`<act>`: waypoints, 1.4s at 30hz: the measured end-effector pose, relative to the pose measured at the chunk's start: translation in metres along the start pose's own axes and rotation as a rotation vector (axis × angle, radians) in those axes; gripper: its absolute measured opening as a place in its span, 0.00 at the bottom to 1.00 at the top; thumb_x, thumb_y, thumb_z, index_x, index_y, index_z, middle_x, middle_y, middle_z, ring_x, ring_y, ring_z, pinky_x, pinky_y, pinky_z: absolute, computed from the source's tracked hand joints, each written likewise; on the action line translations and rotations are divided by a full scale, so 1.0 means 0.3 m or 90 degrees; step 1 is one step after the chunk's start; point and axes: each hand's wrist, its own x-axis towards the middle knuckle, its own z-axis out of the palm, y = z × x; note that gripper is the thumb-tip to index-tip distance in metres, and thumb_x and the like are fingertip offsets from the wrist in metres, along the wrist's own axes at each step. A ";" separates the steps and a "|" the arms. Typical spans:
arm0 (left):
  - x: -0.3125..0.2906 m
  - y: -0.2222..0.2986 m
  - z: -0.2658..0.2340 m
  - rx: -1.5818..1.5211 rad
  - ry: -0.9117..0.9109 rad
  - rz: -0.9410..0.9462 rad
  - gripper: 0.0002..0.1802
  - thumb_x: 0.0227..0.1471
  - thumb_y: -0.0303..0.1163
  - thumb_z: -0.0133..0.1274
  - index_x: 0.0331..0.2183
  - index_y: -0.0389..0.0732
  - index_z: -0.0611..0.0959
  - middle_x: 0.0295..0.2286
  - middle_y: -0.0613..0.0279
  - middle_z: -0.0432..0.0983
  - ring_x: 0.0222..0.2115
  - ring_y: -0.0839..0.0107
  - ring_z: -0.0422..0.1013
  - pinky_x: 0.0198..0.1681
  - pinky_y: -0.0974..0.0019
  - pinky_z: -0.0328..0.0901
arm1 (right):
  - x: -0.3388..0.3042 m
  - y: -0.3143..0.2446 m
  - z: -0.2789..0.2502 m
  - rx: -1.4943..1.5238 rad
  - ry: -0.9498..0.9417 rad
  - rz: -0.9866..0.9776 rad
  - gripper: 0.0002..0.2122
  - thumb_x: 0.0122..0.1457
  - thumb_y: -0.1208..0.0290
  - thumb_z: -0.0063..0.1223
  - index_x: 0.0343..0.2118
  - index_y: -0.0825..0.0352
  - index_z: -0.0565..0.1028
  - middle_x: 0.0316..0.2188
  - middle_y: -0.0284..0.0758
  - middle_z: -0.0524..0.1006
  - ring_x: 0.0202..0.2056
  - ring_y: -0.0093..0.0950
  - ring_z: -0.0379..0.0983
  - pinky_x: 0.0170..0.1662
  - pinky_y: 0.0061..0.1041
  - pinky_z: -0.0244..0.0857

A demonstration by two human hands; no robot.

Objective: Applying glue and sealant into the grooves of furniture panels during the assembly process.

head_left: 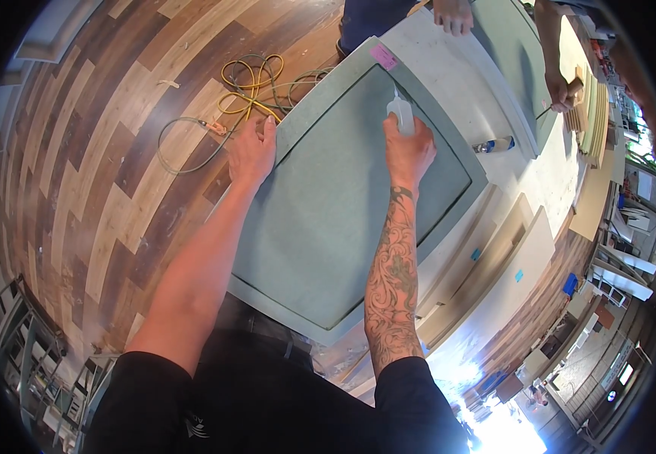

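Here's the right hand [409, 151], closed around a translucent squeeze bottle [400, 113], its nozzle up by the dark groove near the far right corner of a grey-green frame-and-panel door [305, 204]. The left hand [252, 151], well apart, sits at the door's left edge; whether it grips there, I can't tell. The door lies flat, a pink label [383, 57] at its far end, the middle panel smooth with a soft sheen.

Beneath and beyond runs a pale worktable [545, 175], carrying a second green panel [505, 45] and a blue-ended tool [494, 144]. A co-worker's hand [452, 15] is over at the far side. Nearer right, cream boards [483, 291] wear blue tape [519, 275]. Down left, mixed-brown plank flooring [139, 113], looped yellow cord [252, 83] across it; metal racks [29, 329] at the rim, glaring light [505, 431] lower right.
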 end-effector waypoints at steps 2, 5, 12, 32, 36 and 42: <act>0.001 -0.001 0.000 0.005 0.004 0.000 0.29 0.64 0.58 0.45 0.52 0.46 0.81 0.33 0.53 0.84 0.39 0.49 0.79 0.44 0.47 0.70 | 0.001 -0.007 0.010 0.001 0.014 -0.004 0.17 0.54 0.56 0.60 0.33 0.68 0.80 0.31 0.44 0.80 0.40 0.46 0.76 0.45 0.46 0.71; -0.005 0.007 -0.004 0.002 -0.002 -0.008 0.29 0.64 0.58 0.45 0.52 0.46 0.81 0.33 0.52 0.84 0.40 0.49 0.79 0.44 0.48 0.70 | 0.006 -0.014 0.030 0.020 0.046 -0.040 0.17 0.54 0.56 0.61 0.33 0.68 0.79 0.31 0.44 0.80 0.39 0.46 0.76 0.44 0.47 0.71; 0.003 0.006 -0.003 0.007 -0.010 0.014 0.30 0.64 0.58 0.45 0.53 0.45 0.81 0.34 0.51 0.84 0.41 0.49 0.79 0.46 0.48 0.70 | -0.003 -0.006 0.057 0.037 0.054 -0.050 0.16 0.54 0.58 0.61 0.33 0.69 0.79 0.32 0.44 0.81 0.38 0.46 0.76 0.43 0.47 0.71; 0.084 -0.022 0.117 -0.017 -0.024 0.158 0.34 0.67 0.56 0.40 0.45 0.32 0.81 0.39 0.47 0.80 0.42 0.55 0.75 0.48 0.58 0.65 | -0.715 0.259 -0.017 1.042 0.054 0.459 0.23 0.68 0.64 0.48 0.59 0.76 0.68 0.48 0.41 0.77 0.43 0.35 0.79 0.50 0.36 0.72; 0.230 0.010 0.189 -0.006 -0.060 0.136 0.33 0.67 0.56 0.41 0.44 0.32 0.81 0.36 0.50 0.79 0.39 0.58 0.72 0.46 0.58 0.64 | -0.693 0.262 0.023 1.123 0.216 0.465 0.27 0.67 0.59 0.49 0.63 0.74 0.64 0.52 0.49 0.76 0.48 0.37 0.76 0.53 0.35 0.69; 0.738 -0.136 0.153 -0.170 -0.185 0.126 0.32 0.68 0.56 0.43 0.54 0.37 0.76 0.51 0.60 0.73 0.53 0.67 0.65 0.59 0.61 0.57 | -0.621 0.242 -0.089 0.967 0.345 0.402 0.29 0.65 0.68 0.55 0.68 0.69 0.61 0.64 0.40 0.68 0.65 0.38 0.62 0.69 0.40 0.52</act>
